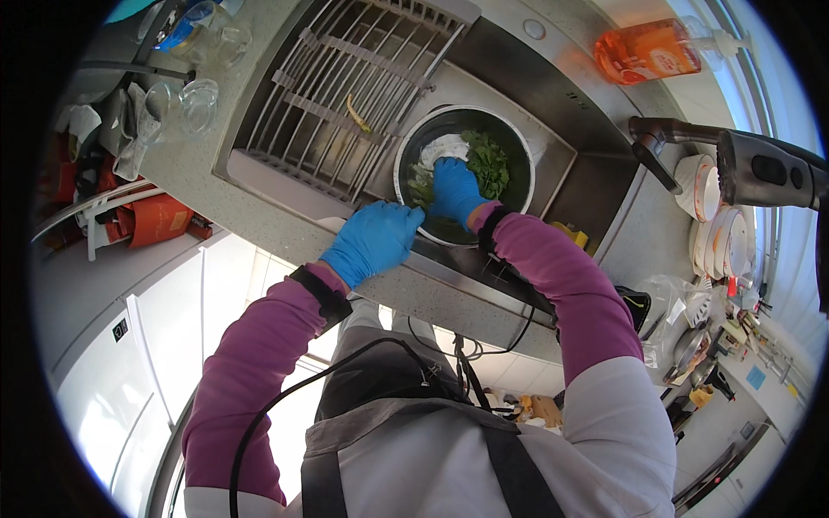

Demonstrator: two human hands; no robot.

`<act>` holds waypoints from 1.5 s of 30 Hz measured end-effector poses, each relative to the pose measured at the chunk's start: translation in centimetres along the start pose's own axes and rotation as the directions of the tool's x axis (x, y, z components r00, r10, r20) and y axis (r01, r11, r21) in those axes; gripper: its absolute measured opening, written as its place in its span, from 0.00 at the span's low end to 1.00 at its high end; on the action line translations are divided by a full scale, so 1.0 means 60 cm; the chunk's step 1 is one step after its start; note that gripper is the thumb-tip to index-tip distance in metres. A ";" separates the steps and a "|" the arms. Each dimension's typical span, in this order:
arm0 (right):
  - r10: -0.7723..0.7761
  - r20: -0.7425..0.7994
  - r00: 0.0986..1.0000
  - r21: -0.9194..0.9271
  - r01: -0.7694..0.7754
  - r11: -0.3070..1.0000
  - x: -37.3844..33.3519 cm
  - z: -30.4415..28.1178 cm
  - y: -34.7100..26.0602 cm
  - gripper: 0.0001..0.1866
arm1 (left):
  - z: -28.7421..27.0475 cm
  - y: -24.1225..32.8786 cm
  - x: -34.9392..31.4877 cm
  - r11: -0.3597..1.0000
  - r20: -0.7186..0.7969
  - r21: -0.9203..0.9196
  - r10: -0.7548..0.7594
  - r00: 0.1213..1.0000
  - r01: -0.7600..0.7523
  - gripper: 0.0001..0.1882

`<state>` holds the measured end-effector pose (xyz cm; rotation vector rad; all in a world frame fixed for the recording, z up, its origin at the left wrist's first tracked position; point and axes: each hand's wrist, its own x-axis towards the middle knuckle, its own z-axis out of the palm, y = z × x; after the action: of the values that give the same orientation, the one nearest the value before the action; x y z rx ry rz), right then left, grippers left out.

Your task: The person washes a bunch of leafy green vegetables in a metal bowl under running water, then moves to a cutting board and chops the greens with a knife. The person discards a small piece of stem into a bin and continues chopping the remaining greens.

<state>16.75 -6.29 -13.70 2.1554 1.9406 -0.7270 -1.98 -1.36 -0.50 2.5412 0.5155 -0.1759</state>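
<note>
A dark round bowl (527, 173) with a light metal rim stands in the sink, with leafy greens (490, 164) and what looks like water inside. My right hand (455, 187), in a blue glove, reaches down into it beside the greens. Its fingers look curled, and whatever they hold is hidden beneath the hand. A bright white patch just beyond these fingers may be foam or glare. My left hand (374, 242), gloved in blue too, is closed at the bowl's near left rim, its fingertips against the edge.
A roll-up drying rack (345, 95) spans the sink's left part, a yellowish scrap on its bars. The faucet (665, 134) and stacked bowls (730, 242) stand right; an orange soap bottle (648, 52) is at the back. Glass jars (200, 104) line the left counter.
</note>
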 end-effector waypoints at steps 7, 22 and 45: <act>-0.173 -0.065 0.983 -0.142 0.162 0.976 0.003 0.034 -0.017 0.21 | 0.000 -0.002 -0.001 1.000 -0.006 0.000 0.001 1.000 -0.001 0.16; 0.058 0.168 0.984 0.778 -0.169 0.606 0.031 -0.011 0.087 0.23 | -0.001 -0.003 -0.001 1.000 -0.014 -0.020 0.011 1.000 -0.011 0.16; -0.147 -0.024 0.989 0.540 0.137 0.831 0.030 -0.099 0.123 0.18 | -0.003 -0.001 -0.001 0.999 -0.033 -0.037 0.017 0.999 -0.019 0.10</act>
<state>25.46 -3.31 -10.84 2.2803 2.0888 -1.4755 -2.08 -1.26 -0.37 2.5148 0.5037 -0.1176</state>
